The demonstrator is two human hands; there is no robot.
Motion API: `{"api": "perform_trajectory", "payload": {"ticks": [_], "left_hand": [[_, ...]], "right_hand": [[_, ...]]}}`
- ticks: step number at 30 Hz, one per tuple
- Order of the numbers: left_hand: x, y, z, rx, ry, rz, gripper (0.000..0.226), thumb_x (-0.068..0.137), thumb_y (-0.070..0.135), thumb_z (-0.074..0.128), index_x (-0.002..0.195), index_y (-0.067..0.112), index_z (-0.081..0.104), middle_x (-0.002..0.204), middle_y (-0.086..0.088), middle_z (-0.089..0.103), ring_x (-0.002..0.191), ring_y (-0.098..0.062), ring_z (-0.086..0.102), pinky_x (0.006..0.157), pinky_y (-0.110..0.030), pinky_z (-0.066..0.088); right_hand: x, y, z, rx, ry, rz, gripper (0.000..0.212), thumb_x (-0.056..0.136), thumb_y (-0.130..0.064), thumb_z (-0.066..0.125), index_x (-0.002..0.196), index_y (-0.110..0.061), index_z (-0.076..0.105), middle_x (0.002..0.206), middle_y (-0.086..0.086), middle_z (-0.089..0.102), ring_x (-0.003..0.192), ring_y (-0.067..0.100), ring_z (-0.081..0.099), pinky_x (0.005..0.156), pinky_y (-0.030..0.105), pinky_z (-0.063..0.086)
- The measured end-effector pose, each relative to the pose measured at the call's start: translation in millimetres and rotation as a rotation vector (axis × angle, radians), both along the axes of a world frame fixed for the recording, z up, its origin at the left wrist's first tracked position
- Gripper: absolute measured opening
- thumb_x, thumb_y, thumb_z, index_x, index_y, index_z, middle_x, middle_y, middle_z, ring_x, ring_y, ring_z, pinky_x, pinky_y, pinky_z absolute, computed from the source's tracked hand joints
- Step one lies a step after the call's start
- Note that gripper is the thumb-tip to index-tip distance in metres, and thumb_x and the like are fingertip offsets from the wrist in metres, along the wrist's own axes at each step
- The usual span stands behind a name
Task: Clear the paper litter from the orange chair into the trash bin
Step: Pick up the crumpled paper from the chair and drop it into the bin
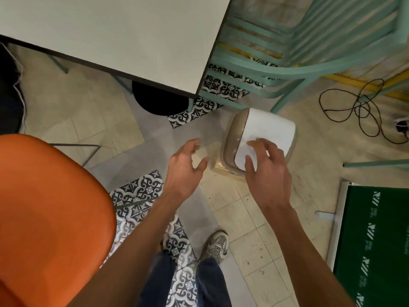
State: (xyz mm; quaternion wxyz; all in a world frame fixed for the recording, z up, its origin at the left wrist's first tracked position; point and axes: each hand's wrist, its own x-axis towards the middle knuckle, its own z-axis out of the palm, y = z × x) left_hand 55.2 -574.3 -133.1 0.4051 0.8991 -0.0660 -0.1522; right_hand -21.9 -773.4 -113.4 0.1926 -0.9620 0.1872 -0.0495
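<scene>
My right hand [266, 167], fingers spread and holding nothing, hovers over the near edge of the trash bin [273, 127]; whether it touches the white top I cannot tell. My left hand [184, 167], loosely open, hangs just left of the bin. The bin stands on the floor near the table [121, 29] corner; the orange chair [51, 207] lies lower left.

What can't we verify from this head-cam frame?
All in the head view:
- Inside of the trash bin: covered by the white lid and the right hand; contents unseen.
- Rest of the orange chair: cut off by the left and bottom edges.
- Whether the right hand presses the lid or hovers: cannot tell.
- Fingertips of the left hand: motion-blurred; it looks empty.
- The dark round shape: mostly hidden under the table.
</scene>
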Motion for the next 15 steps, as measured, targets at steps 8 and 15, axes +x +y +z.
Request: {"api": "perform_trajectory", "payload": {"ticks": [8,15], "left_hand": [[-18.0,144.4,34.4,0.034,-0.089,0.260,0.030,0.102,0.025,0.069,0.132,0.022,0.066,0.122,0.006,0.073,0.109,-0.009,0.069,0.092,-0.032,0.060],[-28.1,307.9,40.2,0.112,-0.151,0.558,0.013,0.102,0.020,0.067,0.113,0.022,0.072,0.106,0.009,0.077,0.093,-0.007,0.072,0.082,-0.027,0.059]], "right_hand": [[17.9,91.4,16.4,0.106,-0.117,0.110,0.025,0.103,-0.017,0.066,0.128,-0.016,0.067,0.132,0.008,0.065,0.113,0.033,0.064,0.084,0.040,0.058],[44.2,262.4,10.2,0.244,-0.094,0.404,0.023,0.103,-0.025,0.066,0.123,-0.016,0.072,0.131,0.001,0.068,0.114,0.019,0.065,0.091,0.026,0.052]]}}
